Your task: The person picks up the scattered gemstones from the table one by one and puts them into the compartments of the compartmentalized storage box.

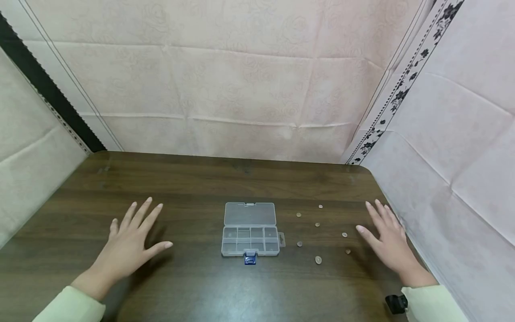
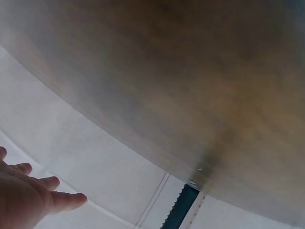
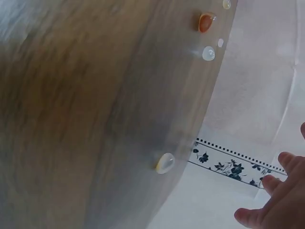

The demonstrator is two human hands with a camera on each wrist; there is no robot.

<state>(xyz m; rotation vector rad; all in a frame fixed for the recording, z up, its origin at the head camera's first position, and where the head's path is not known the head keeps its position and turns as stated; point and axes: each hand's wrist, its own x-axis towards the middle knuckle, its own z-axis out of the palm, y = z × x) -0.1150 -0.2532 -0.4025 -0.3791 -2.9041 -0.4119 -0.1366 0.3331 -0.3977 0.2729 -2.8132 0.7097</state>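
My left hand [image 1: 128, 246] is spread over the left part of the table, holding nothing. On the right, my right hand [image 1: 388, 243] hovers with fingers extended, beside several small rounded pebble-like pieces [image 1: 318, 260]. Close up in the right wrist view, one piece is reddish brown [image 3: 206, 22] and others are milky and translucent [image 3: 165, 163]. Between the hands lies a clear plastic compartment box [image 1: 250, 256], its lid [image 1: 250, 214] folded back and a blue latch [image 1: 250, 259] at its front. Part of each hand also shows in its own wrist view, fingers apart.
Everything lies on a dark wood-grain table [image 1: 181, 277]. Pale cloth hangs behind it [image 1: 225, 89] and along both sides, with a floral border strip [image 1: 396, 98] at the right corner. The right hand is close to the table's right edge. A black device [image 1: 396, 304] sits at the right cuff.
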